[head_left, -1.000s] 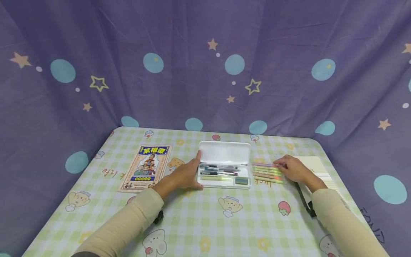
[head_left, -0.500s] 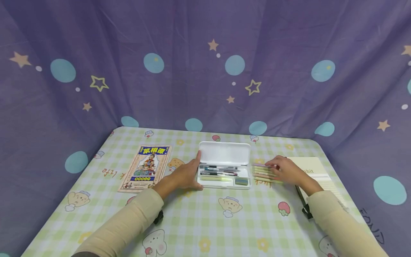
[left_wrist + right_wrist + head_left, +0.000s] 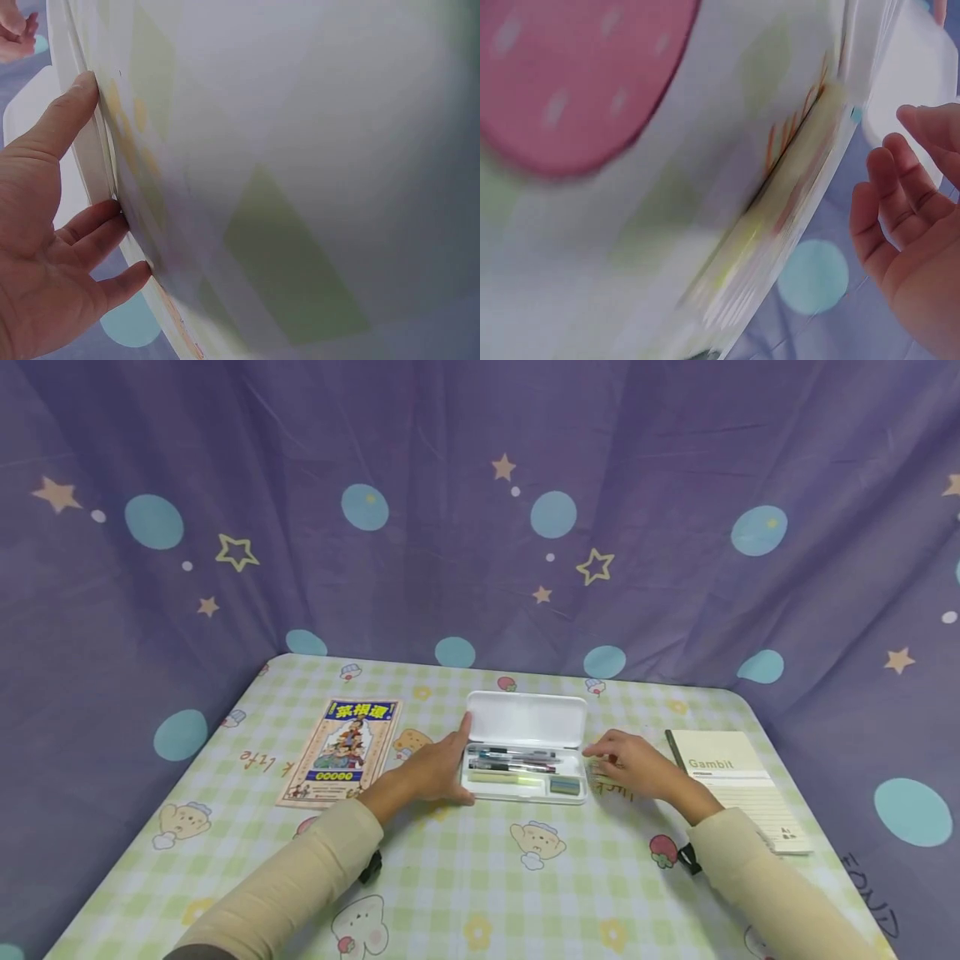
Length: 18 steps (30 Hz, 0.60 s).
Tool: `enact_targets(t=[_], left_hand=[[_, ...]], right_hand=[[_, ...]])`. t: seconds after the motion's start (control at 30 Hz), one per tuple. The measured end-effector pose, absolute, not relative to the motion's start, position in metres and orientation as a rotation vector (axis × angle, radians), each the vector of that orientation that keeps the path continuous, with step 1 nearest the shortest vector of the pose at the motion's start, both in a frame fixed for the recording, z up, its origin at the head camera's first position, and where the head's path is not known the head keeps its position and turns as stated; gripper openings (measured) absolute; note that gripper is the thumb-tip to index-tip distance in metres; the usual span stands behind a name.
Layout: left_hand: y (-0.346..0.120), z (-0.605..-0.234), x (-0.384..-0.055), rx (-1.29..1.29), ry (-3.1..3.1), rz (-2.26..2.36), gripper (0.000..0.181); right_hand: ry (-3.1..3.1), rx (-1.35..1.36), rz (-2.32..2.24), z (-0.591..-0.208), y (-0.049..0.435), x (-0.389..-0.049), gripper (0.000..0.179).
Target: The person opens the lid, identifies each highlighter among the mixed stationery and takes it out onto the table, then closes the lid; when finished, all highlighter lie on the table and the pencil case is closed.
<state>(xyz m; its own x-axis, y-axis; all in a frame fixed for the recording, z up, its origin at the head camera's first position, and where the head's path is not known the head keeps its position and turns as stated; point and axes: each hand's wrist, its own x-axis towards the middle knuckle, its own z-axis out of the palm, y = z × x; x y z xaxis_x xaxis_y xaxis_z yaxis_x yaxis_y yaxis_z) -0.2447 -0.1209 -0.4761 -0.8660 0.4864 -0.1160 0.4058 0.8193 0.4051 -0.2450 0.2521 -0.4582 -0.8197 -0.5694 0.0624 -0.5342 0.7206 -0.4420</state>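
Note:
A white pencil case (image 3: 527, 717) lies with its lid raised in the head view. Inside are several pens (image 3: 517, 766), a pale yellow stick (image 3: 495, 777) and a small blue-grey block (image 3: 564, 786). Against the case's left end rests my left hand (image 3: 435, 768), fingers spread and touching its edge. My right hand (image 3: 637, 764) hovers just right of the case, fingers bent loosely, nothing seen between them in the right wrist view. Below it lies a clear pack of coloured pens (image 3: 742, 247), mostly hidden by the hand in the head view.
A booklet (image 3: 342, 752) with a blue title lies on the left of the checked tablecloth (image 3: 420, 893). On the right is a cream notebook (image 3: 738, 789) marked Gambit. A purple curtain (image 3: 450, 568) hangs behind the table.
My right hand has moved left across the pen pack toward the pencil case, leaving the notebook in full sight. My left hand has stayed at the case's left end.

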Motion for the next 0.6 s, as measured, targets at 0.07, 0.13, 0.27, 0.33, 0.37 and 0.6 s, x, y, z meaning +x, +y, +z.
enact_targets(t=[0.07, 0.13, 0.27, 0.33, 0.37, 0.6], left_hand=[[-0.121, -0.476, -0.245, 0.692, 2.791, 0.541, 0.146], [-0.121, -0.477, -0.245, 0.693, 2.793, 0.536, 0.146], [-0.120, -0.477, -0.245, 0.697, 2.791, 0.545, 0.145], [-0.120, -0.477, -0.245, 0.700, 2.792, 0.541, 0.146], [-0.121, -0.477, -0.245, 0.700, 2.793, 0.541, 0.146], [-0.121, -0.477, -0.245, 0.706, 2.799, 0.538, 0.146]], right_hand=[[2.819, -0.932, -0.715, -0.458, 0.244, -0.243, 0.028], [2.807, -0.956, -0.724, -0.458, 0.236, -0.242, 0.028], [2.800, -1.036, -0.730, -0.459, 0.222, -0.240, 0.028], [2.797, -1.093, -0.730, -0.459, 0.216, -0.239, 0.027], [2.796, -1.121, -0.728, -0.459, 0.214, -0.239, 0.028], [2.764, -1.221, -0.703, -0.463, 0.196, -0.237, 0.027]])
